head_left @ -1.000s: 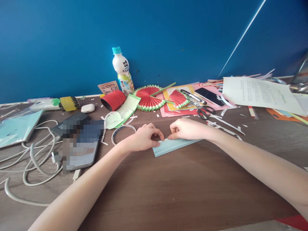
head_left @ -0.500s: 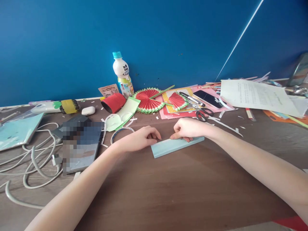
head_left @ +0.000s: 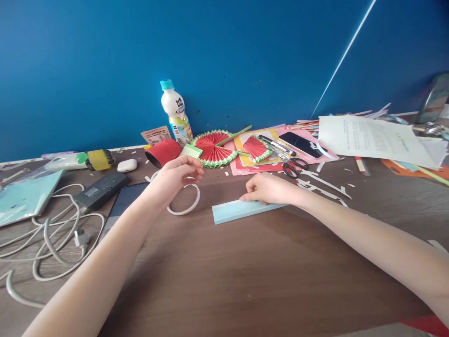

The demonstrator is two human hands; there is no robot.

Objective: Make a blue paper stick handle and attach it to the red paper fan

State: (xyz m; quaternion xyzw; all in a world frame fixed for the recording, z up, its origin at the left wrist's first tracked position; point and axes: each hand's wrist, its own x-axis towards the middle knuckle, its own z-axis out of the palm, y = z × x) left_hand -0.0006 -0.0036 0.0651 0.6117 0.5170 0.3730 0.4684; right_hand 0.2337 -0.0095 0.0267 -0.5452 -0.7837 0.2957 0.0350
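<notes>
While the right hand (head_left: 266, 188) alone grasps the pale blue strip (head_left: 229, 213) at its far edge, with the thumb on top and the fingers curled behind, the left hand (head_left: 175, 177) has left the strip's left end and moved left and far. It now hangs above a white ring (head_left: 183, 213), fingers loosely bent; whether they hold the ring cannot be told, since the hand hides its far part. The ring also appears nearer to the strip than half a second ago. For the work in hand, this leaves the strip flat on the table (head_left: 224, 281), steadied from one side only, its left end and near edge exposed.

Room for movement lies chiefly on the near side, where brown wood runs from the strip towards the table's near edge. Far and right, margins are narrower: scissors (head_left: 293, 165) lie just beyond the right wrist, with white paper offcuts (head_left: 327, 182) beside them; the large paper fan (head_left: 210, 145) bounds the far side. On the left, a dark phone (head_left: 128, 201) lies under the forearm.
</notes>
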